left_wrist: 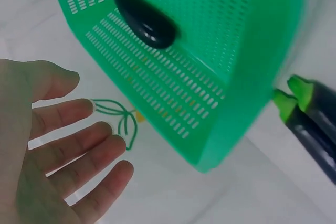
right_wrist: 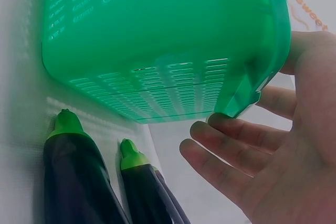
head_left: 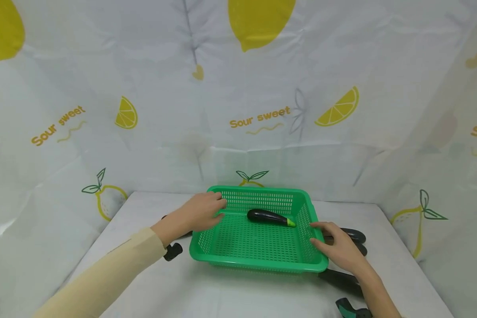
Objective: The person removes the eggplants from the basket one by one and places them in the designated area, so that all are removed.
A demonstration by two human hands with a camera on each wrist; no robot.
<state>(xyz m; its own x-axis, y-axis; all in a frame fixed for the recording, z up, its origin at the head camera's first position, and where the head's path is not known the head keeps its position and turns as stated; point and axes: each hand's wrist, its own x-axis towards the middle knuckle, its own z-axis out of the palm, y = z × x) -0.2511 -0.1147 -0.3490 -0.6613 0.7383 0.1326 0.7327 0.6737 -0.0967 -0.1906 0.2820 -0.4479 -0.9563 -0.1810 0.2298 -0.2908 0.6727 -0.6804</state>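
Note:
A green plastic basket [head_left: 258,264] with slotted walls stands on the white table, and one dark eggplant [head_left: 267,217] with a green cap lies inside it. My left hand [head_left: 204,212] is over the basket's left side; in the left wrist view its fingers are loosely spread and hold nothing. At the right rim is my right hand [head_left: 339,247], with fingers extended. In the right wrist view its fingertips touch the rim's underside, while part of the thumb and index finger is hidden behind the rim.
Several eggplants [right_wrist: 79,177] lie on the table right of the basket, partly covered by my right hand. Two more eggplants [left_wrist: 315,129] lie at its left. A dark object with a green patch [head_left: 347,308] shows near my right wrist. A lemon-printed sheet [head_left: 174,145] hangs behind.

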